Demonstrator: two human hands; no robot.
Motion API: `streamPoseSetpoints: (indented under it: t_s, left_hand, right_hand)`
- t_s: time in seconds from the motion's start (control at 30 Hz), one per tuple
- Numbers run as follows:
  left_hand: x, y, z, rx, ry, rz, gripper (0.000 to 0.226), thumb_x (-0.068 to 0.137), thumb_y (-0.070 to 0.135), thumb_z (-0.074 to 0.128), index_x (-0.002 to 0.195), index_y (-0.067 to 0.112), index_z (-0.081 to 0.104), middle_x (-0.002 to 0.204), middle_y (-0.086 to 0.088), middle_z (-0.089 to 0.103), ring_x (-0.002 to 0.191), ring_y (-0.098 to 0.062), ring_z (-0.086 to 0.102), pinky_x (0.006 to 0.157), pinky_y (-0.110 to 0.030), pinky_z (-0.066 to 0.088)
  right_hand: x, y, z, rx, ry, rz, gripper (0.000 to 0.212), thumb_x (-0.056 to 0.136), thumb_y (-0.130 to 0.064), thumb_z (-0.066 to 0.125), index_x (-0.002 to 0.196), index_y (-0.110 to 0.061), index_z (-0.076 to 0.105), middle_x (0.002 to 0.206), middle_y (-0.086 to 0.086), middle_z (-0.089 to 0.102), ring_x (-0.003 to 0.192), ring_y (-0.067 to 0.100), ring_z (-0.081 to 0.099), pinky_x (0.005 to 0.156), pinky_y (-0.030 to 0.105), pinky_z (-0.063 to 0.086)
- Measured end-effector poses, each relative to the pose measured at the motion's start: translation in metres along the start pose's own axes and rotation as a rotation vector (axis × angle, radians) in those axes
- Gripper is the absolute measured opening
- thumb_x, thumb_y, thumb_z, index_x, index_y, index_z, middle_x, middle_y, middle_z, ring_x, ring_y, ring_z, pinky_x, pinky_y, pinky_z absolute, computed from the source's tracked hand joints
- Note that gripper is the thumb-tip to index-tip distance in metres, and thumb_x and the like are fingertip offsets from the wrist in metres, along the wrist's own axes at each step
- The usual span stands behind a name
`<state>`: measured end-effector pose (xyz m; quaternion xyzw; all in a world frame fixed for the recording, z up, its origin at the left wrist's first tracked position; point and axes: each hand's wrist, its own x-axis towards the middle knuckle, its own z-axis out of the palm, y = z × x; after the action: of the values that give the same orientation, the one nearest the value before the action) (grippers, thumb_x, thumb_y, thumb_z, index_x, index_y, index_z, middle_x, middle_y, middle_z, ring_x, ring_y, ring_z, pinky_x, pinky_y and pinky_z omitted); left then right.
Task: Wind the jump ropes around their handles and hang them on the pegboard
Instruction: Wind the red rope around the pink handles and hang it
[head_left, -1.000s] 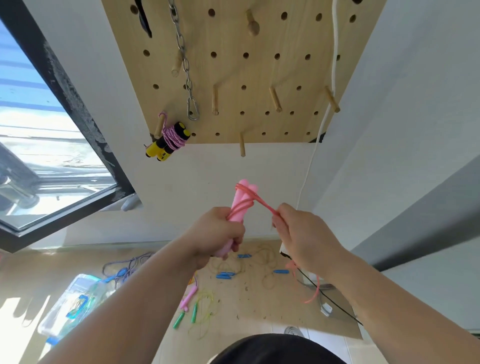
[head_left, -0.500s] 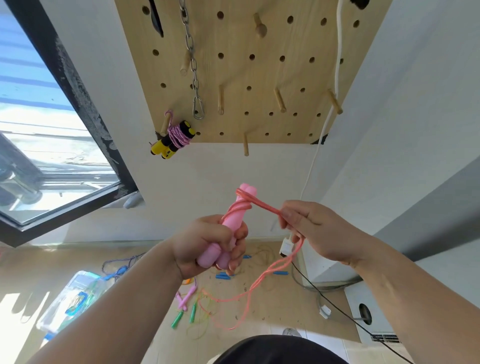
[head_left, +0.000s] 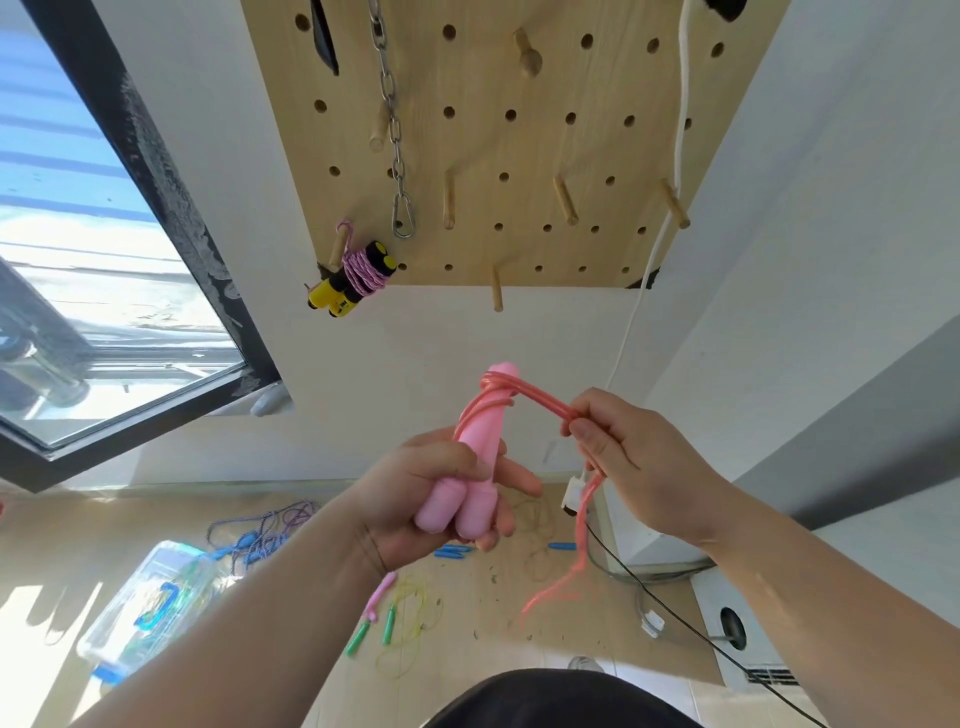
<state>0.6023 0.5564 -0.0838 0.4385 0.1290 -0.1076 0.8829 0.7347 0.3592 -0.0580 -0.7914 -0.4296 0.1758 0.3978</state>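
Pink rope going round its handles, one rope already up on the board.

The left hand (head_left: 431, 499) is gripping the two pink handles (head_left: 478, 457) side by side, upright in mid-air below the pegboard (head_left: 498, 78). The right hand (head_left: 639, 467) is pinching the pink rope (head_left: 540, 402) just beside their top, where a few turns are sitting, and a long tail is dangling loose. A yellow-handled rope (head_left: 358, 280) is hanging wound at the pegboard's lower left corner. A green-handled rope (head_left: 388, 621) and others are lying unwound on the floor (head_left: 467, 639), so most of the job is looking undone.
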Motion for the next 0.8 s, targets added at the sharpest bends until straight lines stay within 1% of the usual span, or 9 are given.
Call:
streamPoseSetpoints:
  t_s: [0.13, 0.2, 0.33, 0.37, 0.43, 0.5, 0.6, 0.67, 0.8]
  left_hand:
    - [0.001, -0.003, 0.001, -0.051, -0.059, 0.024, 0.067, 0.062, 0.023, 0.091, 0.111, 0.0, 0.052, 0.099, -0.028, 0.064, 0.067, -0.037, 0.063, 0.058, -0.039, 0.049]
    - [0.0, -0.003, -0.001, -0.081, -0.099, 0.024, 0.07, 0.065, 0.029, 0.093, 0.113, -0.002, 0.052, 0.093, -0.025, 0.063, 0.069, -0.036, 0.064, 0.056, -0.039, 0.05]
    - [-0.001, 0.002, -0.006, -0.061, -0.198, -0.036, 0.059, 0.07, 0.027, 0.09, 0.111, -0.003, 0.061, 0.09, -0.021, 0.062, 0.072, -0.037, 0.066, 0.055, -0.039, 0.053]
    - [0.0, 0.004, -0.007, -0.038, -0.227, -0.057, 0.055, 0.072, 0.027, 0.089, 0.112, -0.002, 0.064, 0.089, -0.021, 0.061, 0.073, -0.037, 0.067, 0.055, -0.039, 0.055]
    - [0.001, 0.009, -0.009, 0.047, -0.28, -0.093, 0.053, 0.077, 0.026, 0.086, 0.116, -0.003, 0.064, 0.088, -0.022, 0.061, 0.073, -0.036, 0.066, 0.055, -0.039, 0.056]
    - [0.002, 0.015, -0.011, 0.179, -0.294, -0.132, 0.053, 0.079, 0.024, 0.083, 0.116, -0.007, 0.062, 0.085, -0.02, 0.063, 0.07, -0.033, 0.065, 0.058, -0.038, 0.056]
    - [0.0, 0.029, -0.013, 0.496, -0.274, -0.193, 0.024, 0.083, 0.015, 0.075, 0.101, 0.001, 0.071, 0.077, -0.017, 0.065, 0.064, -0.029, 0.064, 0.069, -0.041, 0.052]
    - [-0.001, 0.037, -0.011, 0.802, -0.227, -0.211, 0.014, 0.083, 0.014, 0.077, 0.091, 0.004, 0.074, 0.071, -0.017, 0.066, 0.061, -0.024, 0.065, 0.069, -0.04, 0.052]
    - [0.005, 0.043, -0.002, 1.34, -0.154, -0.204, 0.018, 0.083, 0.026, 0.081, 0.097, 0.017, 0.079, 0.065, -0.007, 0.068, 0.054, -0.012, 0.058, 0.058, -0.027, 0.048]
  right_hand:
    - [0.0, 0.001, 0.002, 0.027, -0.001, -0.002, 0.022, 0.106, -0.023, 0.045, 0.095, -0.038, 0.058, 0.069, 0.005, 0.053, 0.065, 0.019, 0.053, 0.065, 0.037, 0.05]
    - [0.001, 0.002, 0.004, 0.071, -0.038, -0.001, 0.023, 0.107, -0.023, 0.044, 0.102, -0.037, 0.062, 0.07, 0.003, 0.053, 0.065, 0.015, 0.053, 0.071, 0.042, 0.053]
    - [0.002, 0.005, 0.006, 0.049, -0.131, 0.01, 0.025, 0.106, -0.039, 0.042, 0.114, -0.032, 0.064, 0.075, 0.005, 0.056, 0.068, 0.033, 0.057, 0.066, 0.048, 0.052]
    - [0.003, 0.005, 0.007, 0.005, -0.154, -0.005, 0.026, 0.105, -0.041, 0.042, 0.11, -0.031, 0.065, 0.075, 0.004, 0.056, 0.067, 0.029, 0.057, 0.065, 0.044, 0.052]
    - [0.007, 0.006, 0.008, -0.15, -0.195, -0.096, 0.022, 0.104, -0.042, 0.041, 0.096, -0.042, 0.061, 0.072, -0.008, 0.054, 0.067, 0.012, 0.054, 0.064, 0.023, 0.044]
    - [0.013, 0.009, 0.008, -0.305, -0.252, -0.162, 0.022, 0.106, -0.038, 0.041, 0.096, -0.035, 0.061, 0.076, -0.012, 0.053, 0.07, 0.009, 0.049, 0.065, 0.022, 0.037]
    - [0.029, 0.013, 0.001, -0.512, -0.413, -0.135, 0.017, 0.102, -0.023, 0.049, 0.099, -0.018, 0.065, 0.082, -0.008, 0.056, 0.075, 0.016, 0.051, 0.07, 0.032, 0.042]
    - [0.043, 0.009, -0.003, -0.67, -0.557, -0.151, 0.014, 0.099, -0.019, 0.049, 0.093, -0.018, 0.061, 0.086, -0.007, 0.057, 0.082, 0.017, 0.051, 0.074, 0.034, 0.042]
    - [0.072, -0.013, -0.003, -0.864, -0.736, -0.173, 0.02, 0.106, -0.031, 0.042, 0.086, -0.027, 0.046, 0.083, -0.009, 0.051, 0.085, 0.018, 0.051, 0.076, 0.036, 0.042]
